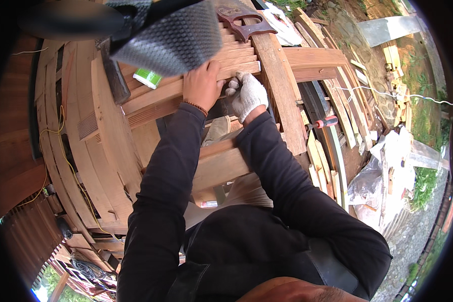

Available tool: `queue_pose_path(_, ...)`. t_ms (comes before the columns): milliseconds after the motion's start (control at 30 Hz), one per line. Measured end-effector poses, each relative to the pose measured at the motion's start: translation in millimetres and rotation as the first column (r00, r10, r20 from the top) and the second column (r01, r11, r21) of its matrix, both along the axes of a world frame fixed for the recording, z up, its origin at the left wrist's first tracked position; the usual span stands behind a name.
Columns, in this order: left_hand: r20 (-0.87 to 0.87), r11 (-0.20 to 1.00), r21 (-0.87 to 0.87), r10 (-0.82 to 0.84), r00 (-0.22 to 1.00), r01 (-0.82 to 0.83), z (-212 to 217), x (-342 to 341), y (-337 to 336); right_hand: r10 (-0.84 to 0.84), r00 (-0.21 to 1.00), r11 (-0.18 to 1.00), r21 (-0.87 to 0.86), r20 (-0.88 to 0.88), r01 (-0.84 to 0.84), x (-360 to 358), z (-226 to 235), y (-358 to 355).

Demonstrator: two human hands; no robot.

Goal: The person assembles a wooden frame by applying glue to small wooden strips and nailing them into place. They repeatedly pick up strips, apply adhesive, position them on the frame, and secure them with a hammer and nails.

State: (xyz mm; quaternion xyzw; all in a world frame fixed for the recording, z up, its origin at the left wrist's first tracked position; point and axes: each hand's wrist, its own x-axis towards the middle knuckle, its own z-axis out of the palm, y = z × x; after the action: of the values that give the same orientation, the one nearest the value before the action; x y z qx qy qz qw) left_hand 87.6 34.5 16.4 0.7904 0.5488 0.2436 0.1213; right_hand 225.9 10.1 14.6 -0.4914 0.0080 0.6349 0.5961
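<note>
My bare left hand, with a beaded bracelet at the wrist, lies over a long wooden strip; its fingers bend round the strip and the thumb points right. Close to its right is my right hand in a white knit glove. Its fingers are curled in beside the right end of the strip, and what they may pinch is hidden. More wooden strips lie side by side beyond my hands. A blurred grey bumpy-textured object covers part of them.
A handsaw's brown handle rests at the far end of an upright-running board. Left of my hands is a green and white packet. A red-handled tool lies at right near timber offcuts and plastic sheeting. A yellow cord crosses the left planks.
</note>
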Motion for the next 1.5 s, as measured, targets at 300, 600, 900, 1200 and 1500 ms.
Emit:
queue_pose_path(300, -0.059, 0.999, 0.026, 0.025, 0.998, -0.024, -5.1, -7.4, -0.8, -0.362, -0.563, 0.710, -0.171, 0.743, -0.683, 12.9, 41.1, -15.6)
queue_pose_path(600, 0.031, 0.998, 0.028, -0.057, 0.998, 0.056, -7.5, -11.7, 11.7, -0.335, -0.569, 0.635, -0.265, 0.751, -0.725, 18.4, 22.3, 17.8)
queue_pose_path(900, 0.037, 0.989, -0.035, -0.143, 0.989, 0.144, 7.7, -11.6, 7.3, -0.324, -0.466, 0.610, -0.195, 0.823, -0.768, 21.5, 19.3, 15.3)
queue_pose_path(1200, 0.063, 0.997, 0.003, -0.083, 0.995, 0.083, -0.6, -11.9, 9.5, -0.326, -0.443, 0.612, -0.171, 0.835, -0.772, 21.3, 20.3, 21.6)
queue_pose_path(1500, 0.123, 0.991, 0.004, -0.131, 0.984, 0.132, 3.7, -13.4, 7.6, -0.319, -0.433, 0.620, -0.160, 0.843, -0.768, 23.9, 22.5, 18.1)
